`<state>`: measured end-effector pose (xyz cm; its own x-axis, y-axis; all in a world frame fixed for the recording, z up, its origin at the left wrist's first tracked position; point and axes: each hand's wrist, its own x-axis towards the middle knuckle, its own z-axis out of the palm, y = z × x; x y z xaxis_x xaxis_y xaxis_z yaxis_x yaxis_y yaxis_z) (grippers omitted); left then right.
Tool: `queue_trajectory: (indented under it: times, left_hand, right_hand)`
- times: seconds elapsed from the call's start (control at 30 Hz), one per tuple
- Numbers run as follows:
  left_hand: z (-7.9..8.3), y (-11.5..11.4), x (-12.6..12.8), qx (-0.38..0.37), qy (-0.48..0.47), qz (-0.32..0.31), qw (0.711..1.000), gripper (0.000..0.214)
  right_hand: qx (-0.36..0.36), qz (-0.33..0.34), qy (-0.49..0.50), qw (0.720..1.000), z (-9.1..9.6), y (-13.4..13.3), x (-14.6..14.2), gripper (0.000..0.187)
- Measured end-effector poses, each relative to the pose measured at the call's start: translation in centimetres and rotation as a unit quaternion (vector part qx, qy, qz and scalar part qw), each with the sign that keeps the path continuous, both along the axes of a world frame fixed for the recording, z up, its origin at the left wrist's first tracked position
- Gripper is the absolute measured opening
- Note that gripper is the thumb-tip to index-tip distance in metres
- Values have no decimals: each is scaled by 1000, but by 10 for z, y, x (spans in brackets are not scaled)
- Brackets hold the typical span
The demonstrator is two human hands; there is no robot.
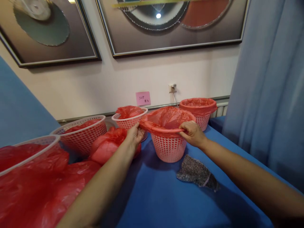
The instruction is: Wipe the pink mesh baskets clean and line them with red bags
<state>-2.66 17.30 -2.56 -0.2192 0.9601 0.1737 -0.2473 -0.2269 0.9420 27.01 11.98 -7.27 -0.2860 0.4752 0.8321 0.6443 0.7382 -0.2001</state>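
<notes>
A white perforated plastic basket (169, 148) stands upright on a blue-covered table (156, 196), lined with a red plastic bag (163, 117) whose edge folds over the rim. On the left side of that rim, my left hand (136, 134) pinches the bag's edge. My right hand (193, 133) grips the bag and rim at the front right, thumb on top. Below the right hand lies a speckled grey knitted piece (197, 172), perhaps a glove or sock, with a pale band near one end. The basket's inner bottom is hidden from me.
Another red-lined basket (201, 118) stands behind on the right. Along the left are several more baskets, one at the back (116, 117), and a bulging red bag (106, 147). A pink note (143, 98) and a socket (172, 88) are on the wall. A blue curtain (263, 88) hangs at right.
</notes>
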Motion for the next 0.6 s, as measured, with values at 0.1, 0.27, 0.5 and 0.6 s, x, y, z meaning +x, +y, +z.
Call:
queue_trajectory:
  times: [0.1,0.27,0.5,0.6]
  left_hand:
    - [-2,-11,4,12,-7,11,1000,23]
    - [-8,-45,12,21,-4,-29,999,48]
    - [-19,-85,18,19,9,-38,999,56]
    - [-5,-84,18,0,19,-32,999,59]
  right_hand:
    - [2,27,-31,999,8,9,14,12]
    - [44,-69,-54,995,28,-5,14,31]
    - [2,4,-43,999,18,-30,-37,19]
    - [20,-3,-40,999,8,-30,-40,19]
